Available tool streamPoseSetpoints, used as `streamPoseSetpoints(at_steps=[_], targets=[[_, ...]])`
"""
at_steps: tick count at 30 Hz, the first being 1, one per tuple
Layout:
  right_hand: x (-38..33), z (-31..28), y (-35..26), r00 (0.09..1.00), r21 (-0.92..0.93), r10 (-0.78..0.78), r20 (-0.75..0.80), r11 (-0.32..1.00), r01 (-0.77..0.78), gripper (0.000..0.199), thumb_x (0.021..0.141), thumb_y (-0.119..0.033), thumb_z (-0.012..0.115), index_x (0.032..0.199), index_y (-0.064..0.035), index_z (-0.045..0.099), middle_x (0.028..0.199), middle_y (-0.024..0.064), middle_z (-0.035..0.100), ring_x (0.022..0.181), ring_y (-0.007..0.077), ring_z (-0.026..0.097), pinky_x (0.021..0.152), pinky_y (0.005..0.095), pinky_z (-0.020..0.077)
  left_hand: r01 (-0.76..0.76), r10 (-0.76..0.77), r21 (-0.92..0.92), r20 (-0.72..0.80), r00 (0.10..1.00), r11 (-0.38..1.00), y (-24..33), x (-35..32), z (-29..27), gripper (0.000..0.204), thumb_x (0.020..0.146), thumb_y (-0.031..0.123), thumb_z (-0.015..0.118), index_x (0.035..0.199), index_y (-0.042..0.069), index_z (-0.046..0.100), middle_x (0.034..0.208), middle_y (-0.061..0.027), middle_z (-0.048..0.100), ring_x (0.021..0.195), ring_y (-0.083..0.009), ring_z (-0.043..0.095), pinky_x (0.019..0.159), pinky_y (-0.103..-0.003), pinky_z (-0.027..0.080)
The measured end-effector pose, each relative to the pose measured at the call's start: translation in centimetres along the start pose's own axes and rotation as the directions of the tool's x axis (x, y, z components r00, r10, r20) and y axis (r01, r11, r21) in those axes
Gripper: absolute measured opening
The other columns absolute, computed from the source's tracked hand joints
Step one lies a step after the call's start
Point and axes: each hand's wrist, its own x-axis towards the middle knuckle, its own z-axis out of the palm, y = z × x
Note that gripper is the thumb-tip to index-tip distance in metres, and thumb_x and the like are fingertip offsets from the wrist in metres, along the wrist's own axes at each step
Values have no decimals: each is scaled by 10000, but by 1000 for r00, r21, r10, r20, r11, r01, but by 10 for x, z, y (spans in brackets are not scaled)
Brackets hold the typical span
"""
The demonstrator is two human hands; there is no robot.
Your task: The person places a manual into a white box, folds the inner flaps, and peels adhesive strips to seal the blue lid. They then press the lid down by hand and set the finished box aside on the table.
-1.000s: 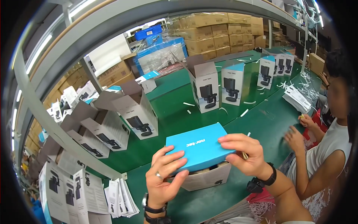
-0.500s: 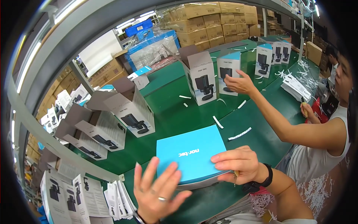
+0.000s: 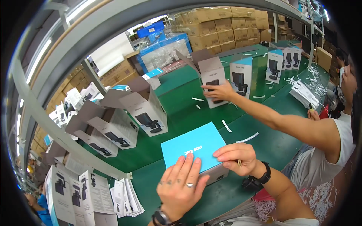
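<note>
A box [image 3: 194, 141] with a blue lid and pale printed sides lies in front of me on the green table. My left hand [image 3: 181, 188] rests on the lid's near edge, palm down, fingers stretched out and close together. At the lid's right corner, my right hand [image 3: 239, 158] is closed, fingertips and thumb pinching the edge. A small gold-coloured thing shows among its curled fingers; I cannot make out what it is. Across the table, a co-worker's hand [image 3: 218, 92] touches the front of an upright open carton [image 3: 213, 75] with a microphone picture.
Several open cartons [image 3: 151, 116] stand at the left. Folded leaflets [image 3: 126, 197] and printed flat cartons [image 3: 71, 192] lie at lower left. Closed boxes [image 3: 241, 77] line the far right, near a stack of white papers [image 3: 301, 94]. Paper strips [image 3: 226, 126] are scattered about.
My left hand has come down from beside the box onto its lid. The co-worker's hand has moved left from the closed blue-topped box to the open carton. The view has shifted slightly.
</note>
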Motion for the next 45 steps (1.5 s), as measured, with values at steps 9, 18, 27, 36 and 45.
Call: streamPoseSetpoints(at_steps=[9, 18, 27, 36, 45], targets=[[-1, 22, -4, 995, -5, 76, -64, 997, -76, 152, 908, -84, 695, 1040, -11, 720, 1058, 195, 735, 903, 279, 727, 786, 327, 576, 7, -6, -9, 71, 997, 1000, -18, 42, -78, 1011, 824, 527, 766, 1503, -108, 369, 1564, -313, 364, 1462, -452, 352, 1194, -535, 269], [-1, 35, 13, 999, -8, 49, -24, 999, -49, 150, 913, -112, 705, 1028, -17, 717, 1039, 184, 739, 903, 265, 727, 778, 326, 576, -160, 155, -15, 359, 920, 987, -71, 27, -36, 908, 775, 527, 784, 1456, -4, 504, 1526, -351, 346, 1363, -560, 393, 1157, -552, 324], [-1, 46, 11, 990, -66, 26, -139, 997, -36, 315, 798, -161, 863, 1041, -53, 695, 1045, 160, 743, 863, 244, 751, 678, 294, 586, 93, -56, -505, 88, 995, 858, -91, -4, 9, 793, 609, 437, 823, 1281, 49, 654, 1358, -323, 456, 1226, -468, 503, 1043, -526, 425], [-40, 36, 71, 760, -262, 309, -572, 809, -526, 213, 836, -20, 748, 1036, -29, 674, 1079, 157, 726, 773, 252, 732, 626, 307, 567, 225, -321, -346, -253, 913, 911, -96, 127, 108, 651, 757, 404, 791, 1264, 21, 651, 1367, -304, 480, 1257, -455, 496, 1092, -543, 381], [-44, 67, 87, 935, -397, 296, -193, 848, -351, 190, 796, 15, 686, 962, -77, 678, 992, 63, 711, 689, 248, 696, 583, 333, 559, 224, -228, 81, 47, 972, 971, -139, 190, 261, 767, 850, 332, 716, 1509, 74, 418, 1512, -265, 430, 1378, -486, 412, 1102, -598, 377]])
